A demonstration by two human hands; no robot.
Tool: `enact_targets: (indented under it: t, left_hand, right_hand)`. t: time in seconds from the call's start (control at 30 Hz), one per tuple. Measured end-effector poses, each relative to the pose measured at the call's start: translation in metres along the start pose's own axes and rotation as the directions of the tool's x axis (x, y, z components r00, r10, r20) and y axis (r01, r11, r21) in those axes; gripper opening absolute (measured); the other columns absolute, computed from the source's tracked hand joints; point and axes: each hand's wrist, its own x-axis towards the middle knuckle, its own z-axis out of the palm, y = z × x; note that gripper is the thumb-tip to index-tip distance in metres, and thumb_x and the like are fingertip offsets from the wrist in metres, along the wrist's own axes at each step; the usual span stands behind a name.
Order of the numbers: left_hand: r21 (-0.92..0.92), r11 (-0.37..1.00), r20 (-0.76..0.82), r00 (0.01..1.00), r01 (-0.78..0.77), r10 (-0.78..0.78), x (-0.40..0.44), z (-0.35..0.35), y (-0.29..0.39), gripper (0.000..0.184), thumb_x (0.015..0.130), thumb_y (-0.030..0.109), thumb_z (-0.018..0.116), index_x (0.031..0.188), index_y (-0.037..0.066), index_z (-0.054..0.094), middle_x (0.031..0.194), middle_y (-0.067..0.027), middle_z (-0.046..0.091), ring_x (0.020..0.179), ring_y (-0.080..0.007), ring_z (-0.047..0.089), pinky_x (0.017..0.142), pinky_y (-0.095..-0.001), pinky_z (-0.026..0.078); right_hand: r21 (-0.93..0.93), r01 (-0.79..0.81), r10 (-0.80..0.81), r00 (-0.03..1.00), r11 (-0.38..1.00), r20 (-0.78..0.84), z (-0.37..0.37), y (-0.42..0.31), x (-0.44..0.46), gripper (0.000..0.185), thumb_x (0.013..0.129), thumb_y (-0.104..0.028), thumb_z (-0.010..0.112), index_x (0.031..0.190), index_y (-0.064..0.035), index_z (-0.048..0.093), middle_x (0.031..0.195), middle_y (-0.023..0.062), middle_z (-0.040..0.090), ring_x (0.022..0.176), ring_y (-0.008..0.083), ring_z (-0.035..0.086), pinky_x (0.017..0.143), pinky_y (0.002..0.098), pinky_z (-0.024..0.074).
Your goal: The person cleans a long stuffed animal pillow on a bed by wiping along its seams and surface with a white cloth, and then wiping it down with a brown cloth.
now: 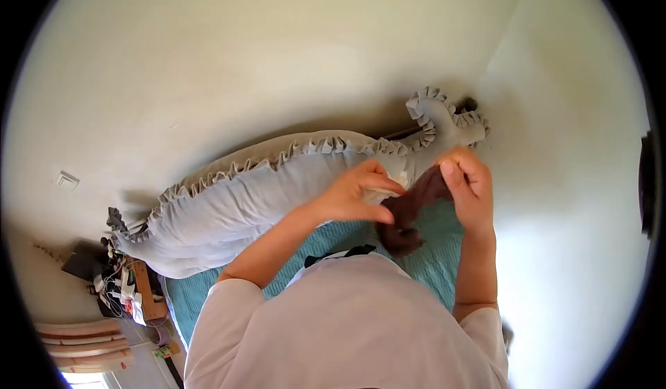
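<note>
A dark brown piece of thin, limp cloth (421, 195) hangs in front of me above the bed, its lower end bunched and curled. It looks like a sock or stocking, but I cannot be sure. My right hand (466, 181) pinches its upper right end between thumb and fingers. To the left, my left hand (361, 193) is curved with its thumb and fingers apart, close beside the cloth's left edge. Whether those fingertips touch the cloth is unclear. Something pale shows by the left fingers, too small to make out.
Below lies a bed with a teal ribbed cover (437, 250). A grey padded headboard with a ruffled trim (257, 188) runs along the wall. At the left stands a cluttered bedside table (142, 288) with cables. A wall (555, 250) rises close on the right.
</note>
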Motion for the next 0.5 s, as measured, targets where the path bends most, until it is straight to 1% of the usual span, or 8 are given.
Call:
enact_targets:
  t: [0.03,0.07,0.17,0.23,0.33,0.4,0.43,0.5]
  left_hand:
    - [0.419,0.907,-0.11,0.989,-0.042,0.097,0.0,0.014,0.017,0.05,0.075,0.049,0.075,0.109,0.012,0.069,0.101,-0.0087,0.056,0.098,-0.0233,0.056,0.085,-0.0362,0.045]
    - [0.511,0.858,-0.159,0.987,0.055,0.031,0.002,0.028,0.034,0.039,0.071,0.032,0.081,0.104,0.013,0.07,0.097,-0.0095,0.054,0.09,-0.0251,0.057,0.075,-0.0349,0.047]
    - [0.67,0.741,-0.164,0.982,0.044,0.09,0.007,0.047,0.016,0.026,0.071,0.019,0.077,0.095,0.012,0.069,0.095,-0.0061,0.054,0.076,-0.0228,0.058,0.063,-0.0328,0.047]
    - [0.616,0.788,-0.211,0.959,-0.018,0.187,0.014,0.039,0.006,0.021,0.07,0.015,0.074,0.09,0.013,0.069,0.094,-0.0045,0.054,0.07,-0.0212,0.057,0.058,-0.0323,0.046]
    - [0.646,0.758,-0.264,0.908,-0.085,0.327,0.037,0.031,0.041,0.013,0.068,0.011,0.069,0.081,0.012,0.066,0.092,-0.0035,0.053,0.062,-0.0207,0.057,0.052,-0.0341,0.046]
    - [0.752,0.641,-0.209,0.867,-0.153,0.452,0.052,0.032,0.066,0.016,0.067,0.008,0.068,0.081,0.015,0.067,0.092,-0.0019,0.054,0.052,-0.0203,0.053,0.047,-0.0321,0.044]
    - [0.756,0.637,-0.213,0.865,-0.149,0.455,0.06,0.039,0.067,0.016,0.067,0.008,0.068,0.081,0.015,0.067,0.092,-0.0019,0.054,0.052,-0.0203,0.053,0.047,-0.0321,0.044]
    - [0.838,0.485,0.062,0.928,-0.248,0.368,0.073,0.055,0.066,0.013,0.071,0.01,0.068,0.083,0.016,0.067,0.089,-0.0032,0.057,0.055,-0.0224,0.058,0.049,-0.0339,0.046]
  right_hand:
    - [-0.027,-0.121,0.123,0.99,0.992,0.068,-0.001,-0.003,-0.006,0.019,0.094,-0.014,0.057,0.083,0.0005,0.059,0.068,0.0014,0.055,0.063,0.0081,0.046,0.058,0.0248,0.0393]
    - [-0.155,-0.044,0.054,0.997,0.987,0.06,0.002,0.005,-0.009,0.021,0.094,-0.016,0.057,0.082,0.0004,0.058,0.063,0.0019,0.055,0.06,0.0073,0.047,0.055,0.0257,0.0404]
    - [-0.081,-0.201,0.202,0.979,0.976,0.004,0.004,0.009,-0.019,0.021,0.095,-0.017,0.057,0.082,-0.0002,0.058,0.064,0.0035,0.055,0.061,0.0064,0.048,0.057,0.0251,0.0414]
    - [-0.148,-0.189,0.184,0.982,0.971,-0.049,-0.012,0.02,-0.021,0.02,0.095,-0.017,0.055,0.083,-0.0018,0.059,0.07,0.002,0.057,0.066,0.0059,0.049,0.059,0.0249,0.0424]
    - [0.623,-0.381,0.408,0.907,0.683,0.106,-0.043,0.036,-0.03,0.024,0.099,-0.025,0.048,0.092,-0.0036,0.057,0.089,0.0017,0.061,0.08,0.011,0.058,0.07,0.0238,0.048]
    - [0.68,-0.353,0.397,0.912,0.643,0.099,-0.033,0.059,-0.049,0.025,0.099,-0.027,0.047,0.099,-0.0031,0.057,0.094,0.0032,0.062,0.085,0.0129,0.059,0.076,0.0254,0.0484]
    - [0.722,-0.473,0.574,0.809,0.505,0.129,-0.022,0.054,-0.044,0.028,0.098,-0.028,0.048,0.107,-0.0025,0.054,0.101,0.0042,0.062,0.091,0.0144,0.059,0.081,0.0275,0.0478]
    - [0.829,-0.54,0.851,0.495,0.145,0.173,0.0,0.042,-0.034,0.04,0.097,-0.03,0.048,0.125,-0.0014,0.05,0.115,0.0062,0.062,0.103,0.0174,0.059,0.091,0.0315,0.0467]
